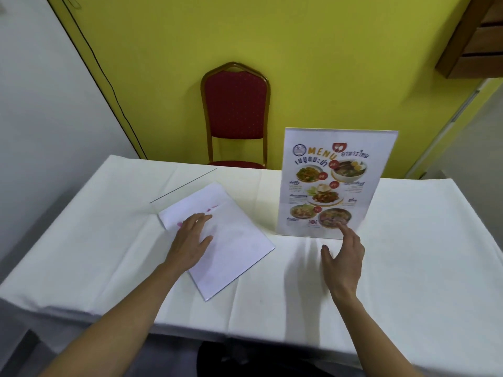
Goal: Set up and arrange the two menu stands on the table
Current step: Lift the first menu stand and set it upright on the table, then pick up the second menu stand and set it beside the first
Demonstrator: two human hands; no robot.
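One clear acrylic menu stand (332, 183) stands upright on the white tablecloth (408, 268), its colourful food menu facing me. The second menu stand (234, 257) lies flat to its left, white back of the sheet up, with its clear base plate sticking out toward the far left. My left hand (190, 240) rests palm down on the flat stand, fingers spread. My right hand (344, 257) hovers just in front of the upright stand's lower right corner, fingers apart, the index fingertip at or touching the menu face. It holds nothing.
A red padded chair (236, 112) with a gold frame stands behind the table against the yellow wall. A wooden cabinet (473, 36) hangs at the upper right. The table's near edge runs below my forearms.
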